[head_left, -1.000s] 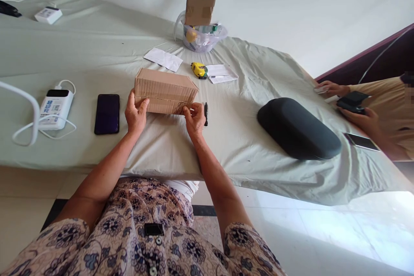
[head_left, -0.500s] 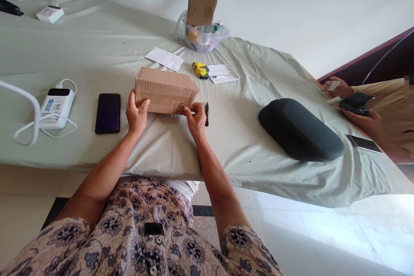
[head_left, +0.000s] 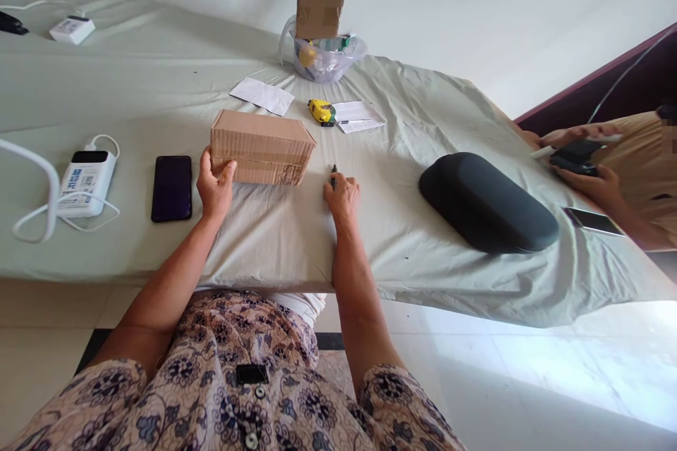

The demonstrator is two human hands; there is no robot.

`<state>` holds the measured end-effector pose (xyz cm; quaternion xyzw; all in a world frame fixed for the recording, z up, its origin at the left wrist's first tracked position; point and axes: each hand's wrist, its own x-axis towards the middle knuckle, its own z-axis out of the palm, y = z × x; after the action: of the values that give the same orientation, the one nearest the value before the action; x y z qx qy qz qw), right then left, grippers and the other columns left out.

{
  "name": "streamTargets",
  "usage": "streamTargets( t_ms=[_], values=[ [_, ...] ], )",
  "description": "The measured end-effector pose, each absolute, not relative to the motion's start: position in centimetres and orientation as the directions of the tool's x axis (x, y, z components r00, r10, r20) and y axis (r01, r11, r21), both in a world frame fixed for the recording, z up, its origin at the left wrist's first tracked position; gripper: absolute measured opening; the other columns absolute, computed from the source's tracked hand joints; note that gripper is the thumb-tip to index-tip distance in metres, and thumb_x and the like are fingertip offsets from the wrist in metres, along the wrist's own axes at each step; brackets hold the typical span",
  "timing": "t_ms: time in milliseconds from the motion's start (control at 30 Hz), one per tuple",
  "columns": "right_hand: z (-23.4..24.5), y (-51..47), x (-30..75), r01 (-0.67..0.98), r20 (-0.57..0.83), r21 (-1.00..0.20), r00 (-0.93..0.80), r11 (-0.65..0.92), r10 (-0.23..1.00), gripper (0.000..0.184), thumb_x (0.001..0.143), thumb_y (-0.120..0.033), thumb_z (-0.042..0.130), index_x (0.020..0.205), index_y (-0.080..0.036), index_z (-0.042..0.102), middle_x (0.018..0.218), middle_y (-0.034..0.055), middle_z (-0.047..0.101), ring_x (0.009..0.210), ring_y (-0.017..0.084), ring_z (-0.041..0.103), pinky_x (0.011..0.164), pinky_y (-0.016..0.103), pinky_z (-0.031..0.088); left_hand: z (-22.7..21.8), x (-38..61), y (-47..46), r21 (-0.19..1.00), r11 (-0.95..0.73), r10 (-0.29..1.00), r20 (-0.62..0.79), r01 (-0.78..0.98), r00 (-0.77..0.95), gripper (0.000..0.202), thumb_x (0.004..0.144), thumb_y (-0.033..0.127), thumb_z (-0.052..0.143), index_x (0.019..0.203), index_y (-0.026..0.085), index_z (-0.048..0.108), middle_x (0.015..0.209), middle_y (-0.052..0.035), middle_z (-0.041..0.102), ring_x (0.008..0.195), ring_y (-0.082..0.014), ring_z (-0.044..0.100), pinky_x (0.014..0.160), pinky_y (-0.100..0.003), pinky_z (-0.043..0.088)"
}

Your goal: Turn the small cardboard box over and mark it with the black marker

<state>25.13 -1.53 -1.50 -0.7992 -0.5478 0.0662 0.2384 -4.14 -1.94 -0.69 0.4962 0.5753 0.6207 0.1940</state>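
A brown cardboard box [head_left: 261,148] is tilted up in front of me, with dark scribbled marks near its lower right corner. My left hand [head_left: 216,187] grips its left end, thumb on the near face and fingers around the side. Off the box's right side, my right hand [head_left: 343,196] is closed over a black pen [head_left: 334,170] at the table surface; only the pen's tip end shows past the fingers. A dark phone [head_left: 172,188] lies to the left of my left hand.
Beyond the box are a folded paper [head_left: 261,96], a yellow tape measure [head_left: 321,111] on another paper [head_left: 362,118], and a clear basket [head_left: 328,69] bearing a smaller box [head_left: 320,10]. A white power bank [head_left: 87,183] lies left, a black case [head_left: 489,204] right. Another person's hands [head_left: 587,162] hold a dark device.
My right hand has left the box's lower right corner and moved right onto the pen. My left hand still holds the box. The whole view has shifted slightly.
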Motion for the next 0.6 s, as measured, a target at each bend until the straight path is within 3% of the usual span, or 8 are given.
streamTargets(
  t_ms=[100,200,333,467,600],
  values=[
    [-1.1,-1.6,24.6,0.806,0.098,-0.529,0.368,-0.265,0.925,0.038,0.084,-0.020,0.051,0.113,-0.024,0.074,0.103,0.0101,0.066,0.091,0.023,0.061,0.088,0.037,0.048,-0.6,-4.2,-1.9,0.907,-0.263,0.808,0.394,0.329,-0.439,0.060,0.082,0.038,0.070,0.135,0.016,0.053,0.133,-0.0140,0.067,0.120,-0.0260,0.066,0.106,-0.038,0.052],
    [-0.9,-1.3,24.2,0.681,0.127,-0.721,0.315,-0.131,0.940,0.035,0.080,-0.021,0.049,0.102,-0.020,0.076,0.080,0.0035,0.062,0.080,0.019,0.058,0.082,0.034,0.047,-0.6,-4.3,-1.9,0.906,-0.260,0.805,0.395,0.335,-0.442,0.059,0.082,0.037,0.070,0.135,0.017,0.054,0.132,-0.0132,0.068,0.119,-0.0257,0.066,0.105,-0.038,0.052],
    [-0.8,-1.0,23.8,0.261,0.128,-0.964,0.285,0.051,0.950,0.026,0.081,-0.031,0.053,0.096,-0.023,0.072,0.076,-0.0018,0.060,0.071,0.013,0.056,0.073,0.028,0.046,-0.7,-4.4,-1.8,0.901,-0.260,0.801,0.402,0.347,-0.444,0.059,0.083,0.039,0.070,0.135,0.018,0.054,0.133,-0.0124,0.068,0.120,-0.0254,0.066,0.106,-0.038,0.052],
    [-0.5,-1.2,23.7,-0.162,0.008,-0.986,0.210,0.043,0.978,0.022,0.077,-0.037,0.063,0.095,-0.027,0.071,0.085,-0.0028,0.066,0.070,0.008,0.059,0.064,0.021,0.047,-0.8,-4.5,-1.7,0.898,-0.261,0.798,0.407,0.353,-0.445,0.059,0.083,0.039,0.070,0.135,0.017,0.054,0.134,-0.0130,0.067,0.121,-0.0255,0.065,0.106,-0.037,0.051],
    [0.3,-1.5,23.7,-0.346,0.047,-0.934,0.126,0.088,0.991,0.029,0.076,-0.041,0.070,0.103,-0.028,0.070,0.088,-0.0019,0.072,0.074,0.009,0.065,0.064,0.021,0.051,-0.9,-4.6,-1.6,0.895,-0.262,0.798,0.412,0.361,-0.440,0.060,0.083,0.042,0.070,0.136,0.018,0.053,0.135,-0.0130,0.066,0.123,-0.0255,0.064,0.107,-0.038,0.050]
  ],
)
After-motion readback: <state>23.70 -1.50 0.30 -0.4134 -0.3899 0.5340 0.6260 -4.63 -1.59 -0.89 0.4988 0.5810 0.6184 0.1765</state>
